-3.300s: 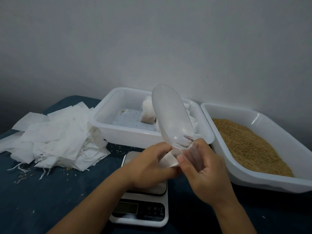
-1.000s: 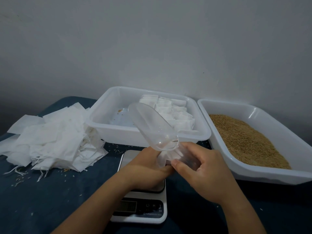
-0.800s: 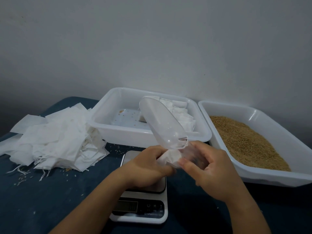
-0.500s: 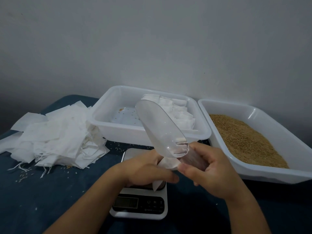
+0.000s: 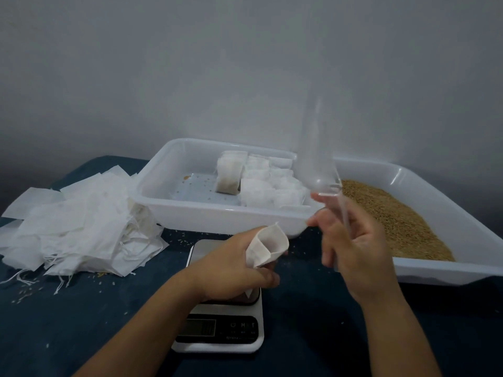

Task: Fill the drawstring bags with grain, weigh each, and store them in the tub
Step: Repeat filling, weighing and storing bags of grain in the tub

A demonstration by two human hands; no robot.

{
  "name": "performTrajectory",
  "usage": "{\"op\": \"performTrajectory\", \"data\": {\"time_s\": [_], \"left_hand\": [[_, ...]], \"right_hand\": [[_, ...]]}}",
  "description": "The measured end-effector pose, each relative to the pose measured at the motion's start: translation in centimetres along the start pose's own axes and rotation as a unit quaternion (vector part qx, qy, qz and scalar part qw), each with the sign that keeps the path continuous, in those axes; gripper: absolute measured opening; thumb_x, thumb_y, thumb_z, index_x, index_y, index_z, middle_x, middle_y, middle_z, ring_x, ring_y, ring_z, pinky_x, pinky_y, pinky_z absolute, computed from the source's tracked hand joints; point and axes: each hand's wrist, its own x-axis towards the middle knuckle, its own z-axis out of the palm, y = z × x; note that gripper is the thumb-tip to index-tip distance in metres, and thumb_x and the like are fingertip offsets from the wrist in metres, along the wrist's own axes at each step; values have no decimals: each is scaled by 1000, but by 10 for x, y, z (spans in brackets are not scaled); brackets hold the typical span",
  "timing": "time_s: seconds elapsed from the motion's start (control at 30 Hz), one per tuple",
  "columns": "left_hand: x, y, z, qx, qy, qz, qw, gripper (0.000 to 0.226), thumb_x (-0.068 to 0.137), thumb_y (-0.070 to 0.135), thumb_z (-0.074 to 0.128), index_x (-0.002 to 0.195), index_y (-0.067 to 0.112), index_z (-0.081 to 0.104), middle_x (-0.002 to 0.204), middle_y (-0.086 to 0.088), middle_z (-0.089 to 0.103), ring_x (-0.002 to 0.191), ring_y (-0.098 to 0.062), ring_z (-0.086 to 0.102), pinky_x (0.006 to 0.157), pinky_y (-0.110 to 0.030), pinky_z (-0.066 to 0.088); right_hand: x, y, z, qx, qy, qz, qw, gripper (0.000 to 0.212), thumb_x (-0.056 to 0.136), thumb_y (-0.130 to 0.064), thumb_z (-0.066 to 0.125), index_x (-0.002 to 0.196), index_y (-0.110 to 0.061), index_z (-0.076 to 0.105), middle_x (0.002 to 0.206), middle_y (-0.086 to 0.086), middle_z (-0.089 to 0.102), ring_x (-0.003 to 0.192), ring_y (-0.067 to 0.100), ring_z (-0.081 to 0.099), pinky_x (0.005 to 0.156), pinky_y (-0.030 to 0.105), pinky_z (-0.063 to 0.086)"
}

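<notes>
You're at a makeshift packing station in a plain room, more home setup than lab. A bare grey wall (image 5: 190, 63) rises right behind the table (image 5: 68, 322), which is draped in dark blue cloth with stray grains scattered over it. You've got white plastic tubs (image 5: 163, 170) side by side, one heaped with loose grain (image 5: 402, 224), a small digital kitchen scale (image 5: 220, 330) in front, and a heap of empty paper bags (image 5: 76, 227) to your left.
</notes>
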Motion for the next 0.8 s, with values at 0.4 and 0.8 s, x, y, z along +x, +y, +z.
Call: {"op": "performTrajectory", "data": {"time_s": [0.4,0.8], "left_hand": [[1,9,3,-30,-2,9,1000,39,82,61,65,103,29,62,88,12,62,87,-5,60,81,-21,49],[39,9,32,5,18,-73,997,48,71,37,73,117,25,65,94,0,69,82,-10,66,80,-43,60]], "right_hand": [[77,6,-130,-526,4,280,803,24,91,-54,69,97,-31,68,93,-6,69,83,19,65,82,41,57],[105,30,-142,-757,-76,291,581,27,90,-43,71,79,-25,55,80,-6,57,64,14,50,53,29,32]]}}
